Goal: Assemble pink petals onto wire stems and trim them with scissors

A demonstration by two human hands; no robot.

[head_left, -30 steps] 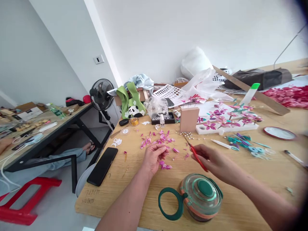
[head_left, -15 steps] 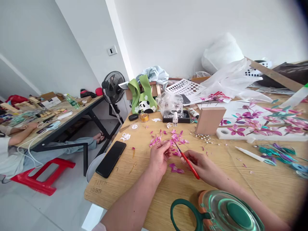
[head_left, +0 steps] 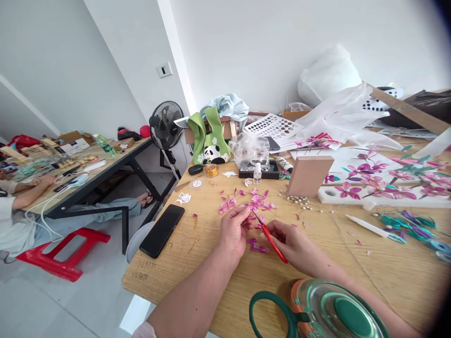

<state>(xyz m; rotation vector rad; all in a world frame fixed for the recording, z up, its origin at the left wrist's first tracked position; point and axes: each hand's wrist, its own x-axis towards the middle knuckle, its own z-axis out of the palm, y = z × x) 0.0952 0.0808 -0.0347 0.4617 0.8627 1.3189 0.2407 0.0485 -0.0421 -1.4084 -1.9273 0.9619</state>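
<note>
My left hand (head_left: 233, 231) is closed in a pinch at the middle of the table. Between its fingertips is a small pink petal (head_left: 251, 218), mostly hidden by the fingers. My right hand (head_left: 289, 238) grips a pair of red-handled scissors (head_left: 274, 243), seen nearly edge-on. Their thin dark blades reach to the left fingertips, by the petal; whether the blades are apart I cannot tell. Loose pink petals (head_left: 259, 199) lie scattered just beyond both hands. A few purple-pink petals (head_left: 258, 246) lie between my wrists.
A glass jug with a green lid (head_left: 352, 314) stands close in front of my right forearm. A black phone (head_left: 162, 231) lies left. Behind are a small spray bottle (head_left: 257, 174), a wooden block (head_left: 310, 176) and pink flower sprays (head_left: 380, 180). Another person's arm (head_left: 33, 191) rests on the far-left table.
The scissors have shifted slightly left and down at their handle end, with my right hand moving along. My left hand stays nearly in place, still pinching. The view has tilted slightly.
</note>
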